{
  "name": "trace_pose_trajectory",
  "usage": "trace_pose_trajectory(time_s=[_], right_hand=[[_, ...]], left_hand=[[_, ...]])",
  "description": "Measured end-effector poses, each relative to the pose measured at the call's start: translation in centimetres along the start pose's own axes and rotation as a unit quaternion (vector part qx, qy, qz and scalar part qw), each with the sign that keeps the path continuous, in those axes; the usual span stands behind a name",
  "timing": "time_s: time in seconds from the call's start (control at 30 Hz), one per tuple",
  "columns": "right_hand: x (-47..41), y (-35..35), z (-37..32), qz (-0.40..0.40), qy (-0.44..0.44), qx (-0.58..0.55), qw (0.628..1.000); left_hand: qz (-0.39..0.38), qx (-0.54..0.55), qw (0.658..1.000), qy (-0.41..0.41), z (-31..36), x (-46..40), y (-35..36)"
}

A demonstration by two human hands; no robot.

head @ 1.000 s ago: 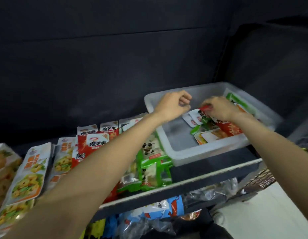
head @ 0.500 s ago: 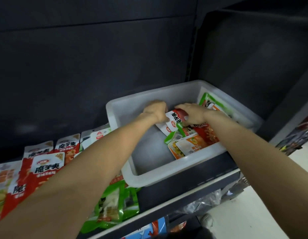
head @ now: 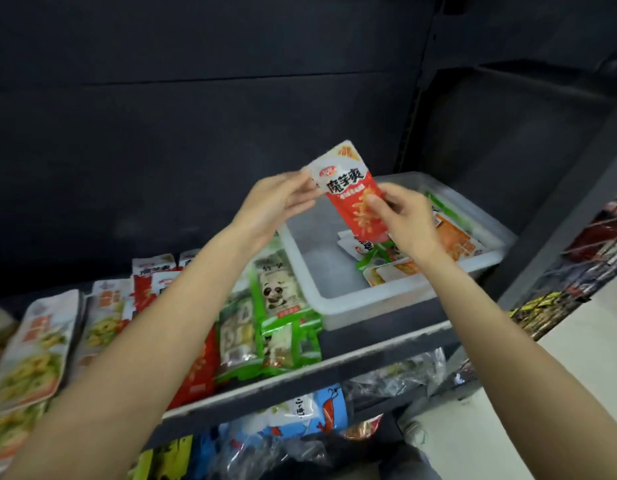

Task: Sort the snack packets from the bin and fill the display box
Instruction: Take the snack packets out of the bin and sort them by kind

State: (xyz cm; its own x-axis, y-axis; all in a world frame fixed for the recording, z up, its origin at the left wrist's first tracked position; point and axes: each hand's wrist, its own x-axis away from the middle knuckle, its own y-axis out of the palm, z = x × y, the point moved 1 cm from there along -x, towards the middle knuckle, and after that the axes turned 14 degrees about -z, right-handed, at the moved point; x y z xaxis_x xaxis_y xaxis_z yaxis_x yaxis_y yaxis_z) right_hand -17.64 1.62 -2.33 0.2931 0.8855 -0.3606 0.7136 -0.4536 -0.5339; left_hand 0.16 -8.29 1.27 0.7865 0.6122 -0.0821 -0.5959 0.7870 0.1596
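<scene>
A: Half a second back both hands were down inside the white plastic bin (head: 338,308), working at the packets. Now they have come up, and a red-and-white snack packet (head: 352,194) has come up with them, clear of the bin and held above its back-left corner.

B: How is it held?

A: By both hands. The right hand (head: 409,220) pinches the lower red part, thumb across the front, fingers behind. The left hand (head: 277,202) takes the packet's left edge near the top between its fingertips, the fingers fairly straight. The packet stands nearly upright, its top leaning a little left, white band with black characters uppermost.

B: And what lies in the bin?

A: Several packets (head: 452,242) crowded at its right end: orange, white and a green-edged one against the right wall. The left end shows bare floor.

B: Where does the bin sit?

A: At the right end of a dark shelf (head: 379,348), just beside the green panda packets (head: 279,296) at the front edge. Further left stand red-and-white packets (head: 151,275) of the same sort, then pale packets with yellow snacks (head: 33,348) at the left end. A blue bag (head: 317,410) shows below the shelf.
</scene>
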Motion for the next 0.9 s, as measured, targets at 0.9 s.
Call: trace_pose_trajectory(time_s=[0.9], right_hand=[[3.4,25.5,-11.2,-0.306,0.061,0.129,0.941]], left_hand=[[0.151,-0.513,0.815,-0.224,-5.8,18.8,-15.5]])
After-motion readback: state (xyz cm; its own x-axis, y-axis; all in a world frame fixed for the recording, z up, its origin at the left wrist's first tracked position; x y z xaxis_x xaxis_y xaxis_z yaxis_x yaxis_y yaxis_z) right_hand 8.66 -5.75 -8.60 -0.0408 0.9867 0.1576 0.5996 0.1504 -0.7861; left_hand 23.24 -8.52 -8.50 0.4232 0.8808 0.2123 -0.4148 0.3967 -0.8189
